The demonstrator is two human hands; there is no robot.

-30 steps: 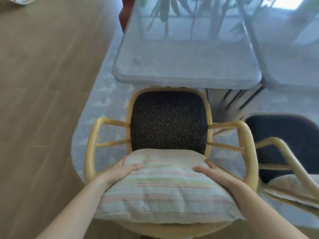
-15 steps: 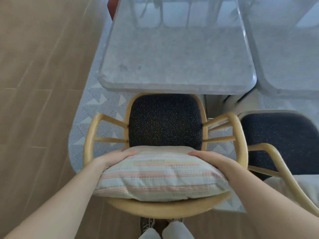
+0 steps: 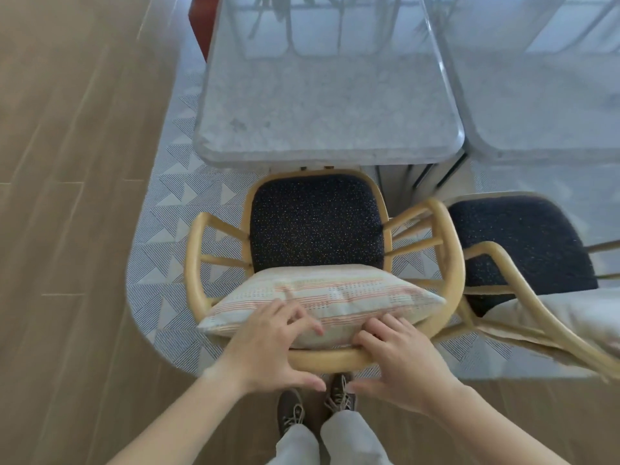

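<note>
A striped cream cushion (image 3: 339, 293) lies against the backrest of a wooden armchair (image 3: 198, 263) with a dark speckled seat (image 3: 315, 219). My left hand (image 3: 271, 344) and my right hand (image 3: 399, 354) sit side by side over the chair's curved back rail (image 3: 330, 359), fingers spread and loosely bent onto the near edge of the cushion, thumbs below the rail. Neither hand grips anything.
A grey marble table (image 3: 328, 105) stands just beyond the chair, a second table (image 3: 553, 95) to its right. A second armchair (image 3: 523, 243) with a pale cushion (image 3: 570, 317) is close on the right. Patterned rug (image 3: 167, 229) under the furniture, wooden floor (image 3: 67, 196) at left. My shoes (image 3: 292, 411) show below.
Both hands have left the cushion's sides and come together at the middle of the back rail. The cushion stays on the chair. The view has tilted further down.
</note>
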